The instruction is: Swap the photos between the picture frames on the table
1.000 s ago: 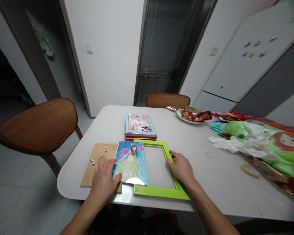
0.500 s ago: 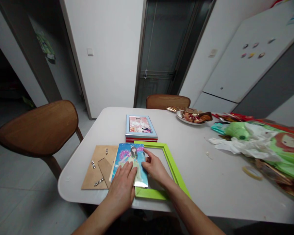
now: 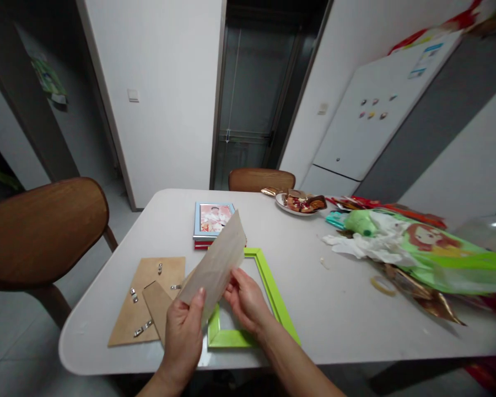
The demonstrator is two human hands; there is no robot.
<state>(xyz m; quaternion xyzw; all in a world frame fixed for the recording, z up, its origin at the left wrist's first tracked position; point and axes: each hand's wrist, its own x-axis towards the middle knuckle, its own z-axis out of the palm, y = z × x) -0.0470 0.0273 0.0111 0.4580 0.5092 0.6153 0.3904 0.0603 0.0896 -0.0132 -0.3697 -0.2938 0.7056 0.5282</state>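
A picture sheet (image 3: 219, 259) is raised and tilted over the table, its plain greyish back facing me and its printed side hidden. My left hand (image 3: 186, 325) grips its lower left corner, thumb on top. At the lower right edge, my right hand (image 3: 246, 300) pinches it with closed fingers. Beneath lies a lime-green picture frame (image 3: 273, 289), flat and partly covered by the sheet and my right hand. To the left is a brown backing board (image 3: 124, 325) with metal clips and a stand flap (image 3: 159, 306).
Behind the sheet sits a stack of frames topped by a light-blue picture frame (image 3: 197, 220). Farther right are a plate of food (image 3: 287, 209), a green printed bag (image 3: 446, 259), crumpled tissue (image 3: 351, 245) and a tape roll (image 3: 382, 285). A wooden chair (image 3: 45, 231) stands left.
The picture sheet has been lifted off the board and frame and tipped so its back shows. Both hands have closed on its edges. The view has shifted to the right.
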